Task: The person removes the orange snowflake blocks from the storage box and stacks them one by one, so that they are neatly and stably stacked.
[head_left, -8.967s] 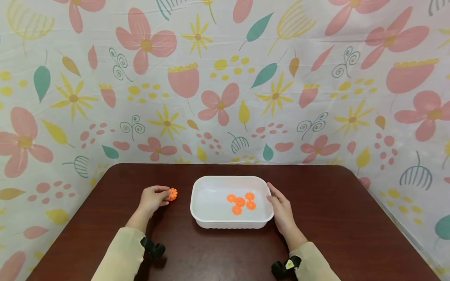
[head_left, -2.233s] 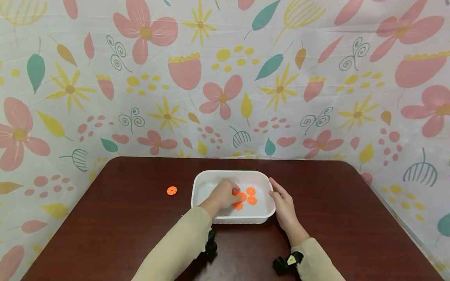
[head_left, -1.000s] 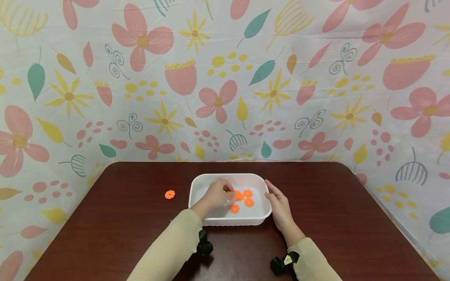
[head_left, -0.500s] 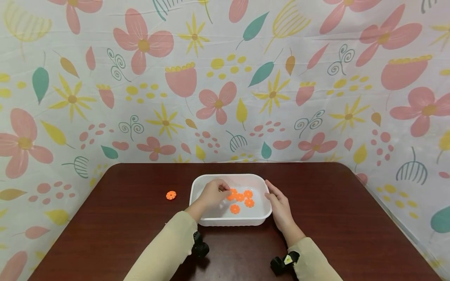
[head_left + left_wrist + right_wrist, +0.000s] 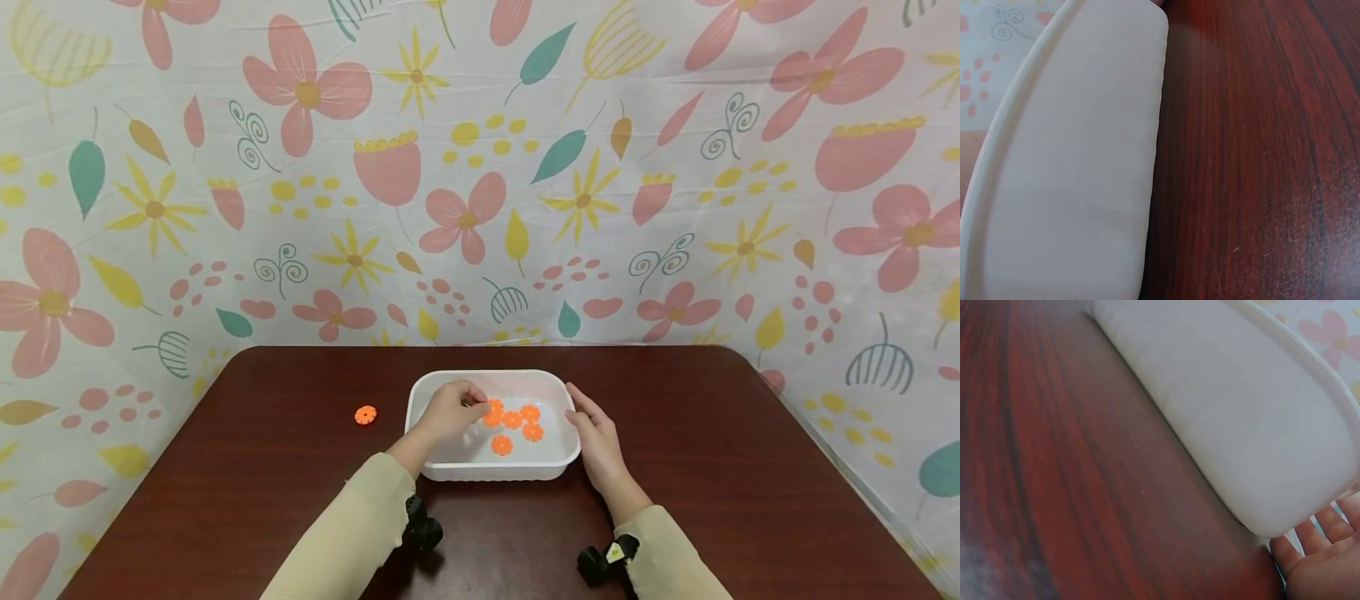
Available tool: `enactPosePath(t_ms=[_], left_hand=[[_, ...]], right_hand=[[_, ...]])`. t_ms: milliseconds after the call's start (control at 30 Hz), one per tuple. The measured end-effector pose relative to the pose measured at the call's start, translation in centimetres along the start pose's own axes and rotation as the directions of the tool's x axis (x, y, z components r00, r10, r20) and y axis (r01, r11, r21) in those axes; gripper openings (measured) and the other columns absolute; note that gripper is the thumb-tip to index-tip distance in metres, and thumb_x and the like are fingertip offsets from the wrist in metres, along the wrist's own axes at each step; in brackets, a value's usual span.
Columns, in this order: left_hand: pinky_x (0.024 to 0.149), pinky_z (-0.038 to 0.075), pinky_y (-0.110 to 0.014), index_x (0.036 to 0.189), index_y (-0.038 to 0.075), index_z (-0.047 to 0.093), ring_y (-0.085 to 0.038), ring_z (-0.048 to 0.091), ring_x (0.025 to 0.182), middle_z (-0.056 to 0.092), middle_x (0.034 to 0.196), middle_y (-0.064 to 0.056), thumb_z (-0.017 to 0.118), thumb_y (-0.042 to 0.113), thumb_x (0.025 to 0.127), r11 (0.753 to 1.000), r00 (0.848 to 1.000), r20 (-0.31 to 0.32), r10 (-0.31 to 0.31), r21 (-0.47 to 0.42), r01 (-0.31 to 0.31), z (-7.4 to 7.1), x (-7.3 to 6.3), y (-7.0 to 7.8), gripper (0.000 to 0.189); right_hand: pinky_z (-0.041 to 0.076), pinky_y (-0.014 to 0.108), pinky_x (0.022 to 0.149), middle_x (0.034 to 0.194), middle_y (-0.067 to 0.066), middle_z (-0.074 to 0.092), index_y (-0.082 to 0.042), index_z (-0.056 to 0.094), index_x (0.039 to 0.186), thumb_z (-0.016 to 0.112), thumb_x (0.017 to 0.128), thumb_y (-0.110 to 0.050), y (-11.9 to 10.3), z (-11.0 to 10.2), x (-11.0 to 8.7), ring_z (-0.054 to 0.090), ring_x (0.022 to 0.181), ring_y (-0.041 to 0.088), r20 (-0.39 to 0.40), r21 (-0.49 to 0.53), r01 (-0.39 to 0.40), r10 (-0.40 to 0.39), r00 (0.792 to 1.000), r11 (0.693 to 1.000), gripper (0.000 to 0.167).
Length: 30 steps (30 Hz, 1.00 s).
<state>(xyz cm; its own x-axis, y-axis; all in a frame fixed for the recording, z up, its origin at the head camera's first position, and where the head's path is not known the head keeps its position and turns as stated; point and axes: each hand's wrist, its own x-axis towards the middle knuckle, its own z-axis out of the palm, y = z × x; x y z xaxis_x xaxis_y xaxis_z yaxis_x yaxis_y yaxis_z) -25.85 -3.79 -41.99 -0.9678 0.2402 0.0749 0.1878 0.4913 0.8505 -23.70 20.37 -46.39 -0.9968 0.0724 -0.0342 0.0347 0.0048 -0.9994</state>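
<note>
In the head view, a white plastic tray stands on the table, with several orange notched discs in it. My left hand reaches over its near left rim, thumb and forefinger together at the edge of an orange notched disc. That disc overlaps or joins another at the left of the group; the fingertips partly cover it. A separate disc lies nearer the tray's front. My right hand grips the right rim, thumb on top, fingers along the outside. The right wrist view shows its fingers beside the tray corner.
One more orange disc lies flat on the dark wooden table, left of the tray. A flower-patterned cloth hangs behind the table. The left wrist view mostly shows the tray's outer wall.
From gripping by the lone disc on the table, my left hand moved into the tray. Lately it has drawn slightly left, showing more discs. My right hand has stayed on the rim.
</note>
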Motion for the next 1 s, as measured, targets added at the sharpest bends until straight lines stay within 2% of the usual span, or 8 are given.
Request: enactPosePath(t_ms=[267,567,867,1000], left_hand=[[0.06,0.049,-0.023,0.088,0.006,0.065,-0.01,0.055,0.064,0.063,0.08,-0.005,0.068,0.013,0.086,0.999,0.999,-0.013,-0.03,-0.045,0.029,-0.3,-0.2,-0.3,0.008],[0.059,0.049,-0.024,0.091,0.009,0.066,-0.013,0.056,0.067,0.062,0.08,-0.004,0.067,0.017,0.088,0.995,0.997,-0.033,-0.074,-0.065,0.072,-1.1,-0.4,-0.6,0.009],[0.062,0.05,-0.025,0.09,0.007,0.067,-0.012,0.058,0.067,0.064,0.079,-0.004,0.068,0.013,0.087,0.992,0.996,-0.088,-0.034,-0.126,0.023,-1.9,-0.5,-0.7,0.007],[0.063,0.05,-0.025,0.091,0.009,0.067,-0.013,0.059,0.069,0.064,0.081,-0.005,0.068,0.015,0.087,0.987,0.993,-0.108,-0.05,-0.154,0.033,-2.3,-0.6,-0.5,0.007]], right_hand=[[0.027,0.035,0.114,0.153,-0.003,0.033,-0.016,0.039,0.145,0.043,0.096,-0.009,0.0,0.0,-0.1,0.026,0.141,0.013,0.0,-0.003,-0.017,0.017,1.0,1.0,0.05],[0.028,0.036,0.113,0.152,-0.002,0.034,-0.015,0.038,0.145,0.042,0.096,-0.009,0.0,0.1,-0.1,0.026,0.141,0.014,-0.001,-0.005,-0.022,0.022,1.0,1.0,0.05],[0.028,0.036,0.113,0.152,-0.002,0.034,-0.015,0.039,0.145,0.042,0.096,-0.008,-0.1,0.0,0.0,0.028,0.14,0.013,-0.003,-0.013,-0.014,0.014,1.0,1.0,0.05],[0.028,0.035,0.113,0.152,-0.002,0.034,-0.015,0.039,0.145,0.042,0.096,-0.008,-0.1,0.0,0.0,0.028,0.14,0.013,-0.002,-0.015,-0.012,0.012,1.0,1.0,0.05]])
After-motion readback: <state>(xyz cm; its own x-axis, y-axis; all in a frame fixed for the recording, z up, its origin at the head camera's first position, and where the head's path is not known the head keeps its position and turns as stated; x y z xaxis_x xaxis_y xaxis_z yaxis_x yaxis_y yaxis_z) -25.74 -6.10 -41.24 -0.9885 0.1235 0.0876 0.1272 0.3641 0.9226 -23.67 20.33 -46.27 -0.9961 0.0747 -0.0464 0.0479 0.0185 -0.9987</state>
